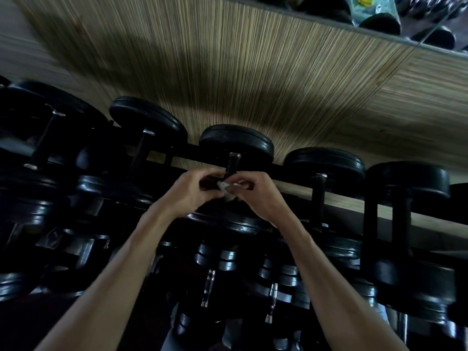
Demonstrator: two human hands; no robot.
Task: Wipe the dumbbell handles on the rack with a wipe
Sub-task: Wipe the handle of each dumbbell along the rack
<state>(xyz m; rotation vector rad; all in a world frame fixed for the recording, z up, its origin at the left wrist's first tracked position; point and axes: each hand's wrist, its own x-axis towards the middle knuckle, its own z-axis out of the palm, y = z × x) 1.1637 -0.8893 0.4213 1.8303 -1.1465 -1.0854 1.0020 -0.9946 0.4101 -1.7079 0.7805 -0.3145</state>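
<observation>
A black dumbbell (pixel 236 141) lies on the top tier of the rack, in the middle of the view, its dark handle (pixel 233 163) running toward me. My left hand (pixel 192 191) and my right hand (pixel 255 196) meet over the near part of that handle. Between their fingertips they pinch a small pale wipe (pixel 226 190), crumpled and mostly hidden. The handle's lower half is covered by both hands.
Other black dumbbells (pixel 326 162) line the top tier left and right, on a black rack rail (pixel 288 172). Lower tiers hold several more with shiny handles (pixel 210 287). A wood-grain wall (pixel 253 72) rises behind; a mirror edge (pixel 405 21) shows at the top right.
</observation>
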